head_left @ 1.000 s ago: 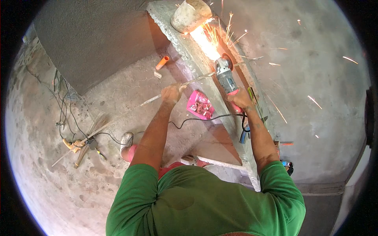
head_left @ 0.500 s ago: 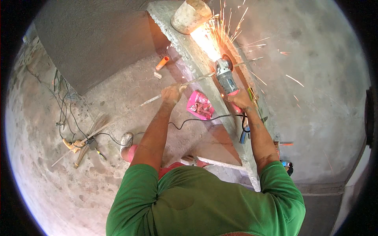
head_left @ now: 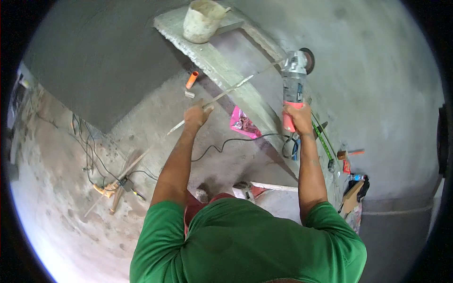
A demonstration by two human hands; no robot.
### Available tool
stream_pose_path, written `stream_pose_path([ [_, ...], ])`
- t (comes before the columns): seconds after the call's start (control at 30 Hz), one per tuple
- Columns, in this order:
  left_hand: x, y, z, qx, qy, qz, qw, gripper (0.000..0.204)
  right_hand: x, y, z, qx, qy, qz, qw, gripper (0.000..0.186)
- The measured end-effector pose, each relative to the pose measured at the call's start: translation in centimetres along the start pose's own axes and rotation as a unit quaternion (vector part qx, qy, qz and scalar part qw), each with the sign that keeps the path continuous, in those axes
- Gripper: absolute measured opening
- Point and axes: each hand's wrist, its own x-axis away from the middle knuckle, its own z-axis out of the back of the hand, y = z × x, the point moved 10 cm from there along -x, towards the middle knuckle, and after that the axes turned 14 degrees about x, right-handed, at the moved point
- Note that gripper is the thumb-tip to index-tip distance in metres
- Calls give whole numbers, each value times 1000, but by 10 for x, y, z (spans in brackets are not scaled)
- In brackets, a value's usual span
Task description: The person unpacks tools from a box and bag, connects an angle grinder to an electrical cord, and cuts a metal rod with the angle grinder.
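My left hand (head_left: 198, 114) is closed around a thin, pale, dirt-coated rod (head_left: 230, 89), which runs diagonally across a concrete slab frame (head_left: 250, 92). The rod's far end reaches close to the grinder's head. In my right hand (head_left: 298, 118) is an angle grinder (head_left: 293, 80), held by its red rear body, with its dark disc (head_left: 307, 61) pointing away to the upper right. No sparks come from the disc. A black cord (head_left: 226, 140) trails from the grinder toward the left.
On the slab's far end stands a dirty pale bucket (head_left: 200, 23). An orange pipe piece (head_left: 192, 80) and a pink bag (head_left: 243, 123) lie near the slab. Cables and sticks (head_left: 123, 181) are on the left floor; a green strip (head_left: 323, 141) and a hammer (head_left: 350, 153) are at right.
The spray of sparks has stopped. The grinder has moved right, away from the slab's inner edge, and turned more upright. My left hand, still on the rod, has shifted slightly left.
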Motion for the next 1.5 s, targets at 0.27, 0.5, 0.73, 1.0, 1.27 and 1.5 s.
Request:
stream_pose_path([
  [0.27,43,169,-25,271,-108,-54,955,52,69,63,56,-30,104,-40,993,43],
  [0.5,92,308,-138,670,-342,60,656,74,114,48,34,-83,39,-29,995,42],
  [0.73,120,343,-138,662,-348,-5,663,64,146,56,45,-219,47,-67,972,48],
  [1.0,133,362,-133,485,-331,-91,804,42,175,85,52,-259,61,-107,958,54],
  [1.27,154,376,-170,449,-360,-101,811,42,191,133,59,-341,40,-134,930,61],
  [1.5,176,398,-216,620,-420,28,662,52,180,158,81,-341,104,-53,933,56],
])
